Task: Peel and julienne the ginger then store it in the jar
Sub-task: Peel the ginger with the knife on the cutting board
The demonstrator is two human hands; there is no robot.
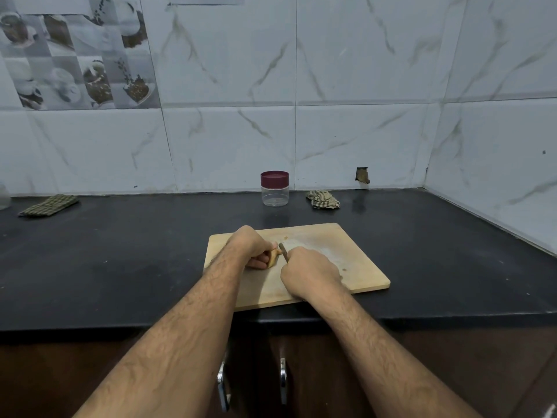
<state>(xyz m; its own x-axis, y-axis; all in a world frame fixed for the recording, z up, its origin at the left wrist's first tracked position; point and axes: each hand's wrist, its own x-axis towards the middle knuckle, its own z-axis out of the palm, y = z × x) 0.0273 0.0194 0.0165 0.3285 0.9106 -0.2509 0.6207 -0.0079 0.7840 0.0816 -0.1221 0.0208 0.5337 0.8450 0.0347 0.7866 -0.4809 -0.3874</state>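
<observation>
Your left hand (250, 247) grips the ginger (275, 255) on the cutting board (355, 267) — its long axis runs roughly left to right, free end toward the knife (283, 251). Your right hand (307, 271) grasps that knife, blade angled away-left. The jar (275, 189) stands at the table's (120, 267) back — lidded, nothing visible inside.

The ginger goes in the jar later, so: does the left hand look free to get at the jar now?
Probably not yet: the left hand grips the ginger. The path to the jar looks unobstructed.
</observation>
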